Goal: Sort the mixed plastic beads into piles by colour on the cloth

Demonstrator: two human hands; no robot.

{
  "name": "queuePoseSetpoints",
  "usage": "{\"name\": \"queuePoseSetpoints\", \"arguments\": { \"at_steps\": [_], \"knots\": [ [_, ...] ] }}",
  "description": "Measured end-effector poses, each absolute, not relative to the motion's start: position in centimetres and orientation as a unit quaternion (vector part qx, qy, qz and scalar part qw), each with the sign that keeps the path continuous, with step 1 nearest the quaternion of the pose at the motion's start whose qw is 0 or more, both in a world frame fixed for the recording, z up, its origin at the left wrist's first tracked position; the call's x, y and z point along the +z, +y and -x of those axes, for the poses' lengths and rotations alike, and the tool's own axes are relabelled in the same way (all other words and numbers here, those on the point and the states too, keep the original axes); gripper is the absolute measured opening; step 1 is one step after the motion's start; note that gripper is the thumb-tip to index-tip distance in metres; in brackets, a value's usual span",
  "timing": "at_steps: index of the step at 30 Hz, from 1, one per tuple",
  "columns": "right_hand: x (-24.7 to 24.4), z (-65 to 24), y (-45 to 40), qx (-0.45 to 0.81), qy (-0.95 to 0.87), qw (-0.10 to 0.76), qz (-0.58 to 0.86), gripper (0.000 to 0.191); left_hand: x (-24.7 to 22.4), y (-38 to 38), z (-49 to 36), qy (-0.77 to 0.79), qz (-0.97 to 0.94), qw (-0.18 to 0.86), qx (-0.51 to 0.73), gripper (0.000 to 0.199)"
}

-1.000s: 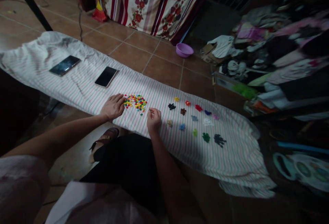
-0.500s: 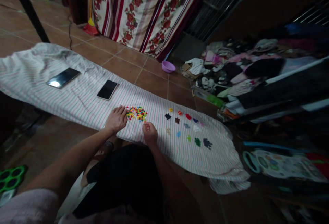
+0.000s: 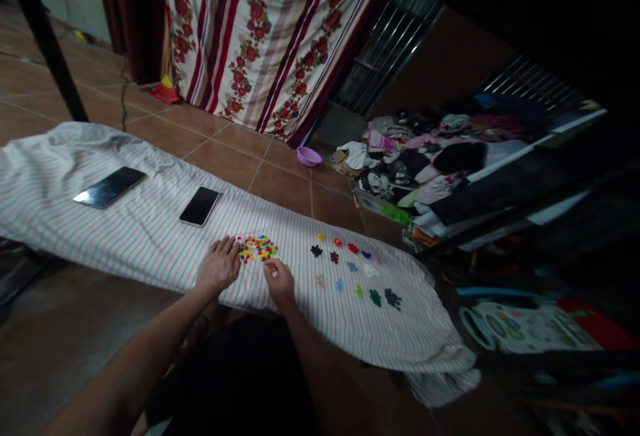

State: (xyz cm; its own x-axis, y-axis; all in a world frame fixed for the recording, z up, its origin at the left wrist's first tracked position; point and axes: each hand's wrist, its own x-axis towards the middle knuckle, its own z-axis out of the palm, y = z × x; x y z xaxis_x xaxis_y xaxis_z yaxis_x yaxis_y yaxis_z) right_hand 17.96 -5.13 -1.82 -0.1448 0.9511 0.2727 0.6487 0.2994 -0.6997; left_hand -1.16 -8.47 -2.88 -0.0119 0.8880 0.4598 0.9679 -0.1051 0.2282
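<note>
A mixed pile of small coloured pieces (image 3: 259, 247), mostly yellow, red, green and white, lies on the striped cloth (image 3: 165, 243). My left hand (image 3: 219, 267) rests flat at the pile's left side, fingers stretched out and touching its edge. At the pile's near right edge my right hand (image 3: 281, 284) has its thumb and fingertips pinched together; whatever sits between them is too small to make out. Farther right lie small single-colour heaps, among them black pieces (image 3: 316, 251), red pieces (image 3: 353, 249), light blue pieces (image 3: 339, 285), dark green pieces (image 3: 375, 297) and dark grey pieces (image 3: 393, 299).
Two dark-screened devices, a larger tablet-like one (image 3: 110, 187) and a phone (image 3: 200, 207), lie on the cloth to the left. Beyond it, a purple basin (image 3: 309, 156) stands on the tiled floor near a floral curtain (image 3: 260, 43). Clothes (image 3: 425, 156) are heaped at the right.
The camera has tilted, so the whole scene sits lower and slightly left. My right hand's pinched fingertips are slightly nearer the pile; my left hand stays flat beside it.
</note>
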Motion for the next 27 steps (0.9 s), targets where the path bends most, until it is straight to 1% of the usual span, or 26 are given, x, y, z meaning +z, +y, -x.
{"name": "queuePoseSetpoints", "arguments": {
  "at_steps": [7, 9, 13, 18, 23, 27],
  "knots": [
    [-2.8, -17.8, -5.6, 0.261, -0.688, 0.403, 0.544, 0.018, -2.7, -8.5, 1.2, -0.664, 0.705, 0.082, -0.237, 0.042],
    [-3.3, -18.0, -6.2, 0.262, -0.684, 0.401, 0.551, 0.019, -2.8, -8.5, 1.3, -0.662, 0.706, 0.084, -0.237, 0.042],
    [-3.8, -18.0, -7.2, 0.202, -0.696, 0.379, 0.575, 0.018, -3.0, -8.4, 1.3, -0.659, 0.706, 0.089, -0.243, 0.04],
    [-3.4, -17.4, -7.5, 0.135, -0.744, 0.356, 0.549, 0.016, -2.8, -8.4, 1.4, -0.657, 0.709, 0.093, -0.241, 0.039],
    [-3.1, -16.9, -7.9, 0.084, -0.783, 0.279, 0.55, 0.012, -2.6, -8.5, 1.6, -0.645, 0.72, 0.094, -0.239, 0.039],
    [-2.7, -16.8, -8.2, 0.086, -0.789, 0.235, 0.561, 0.014, -2.7, -8.5, 1.7, -0.637, 0.724, 0.103, -0.245, 0.038]
  ]
}}
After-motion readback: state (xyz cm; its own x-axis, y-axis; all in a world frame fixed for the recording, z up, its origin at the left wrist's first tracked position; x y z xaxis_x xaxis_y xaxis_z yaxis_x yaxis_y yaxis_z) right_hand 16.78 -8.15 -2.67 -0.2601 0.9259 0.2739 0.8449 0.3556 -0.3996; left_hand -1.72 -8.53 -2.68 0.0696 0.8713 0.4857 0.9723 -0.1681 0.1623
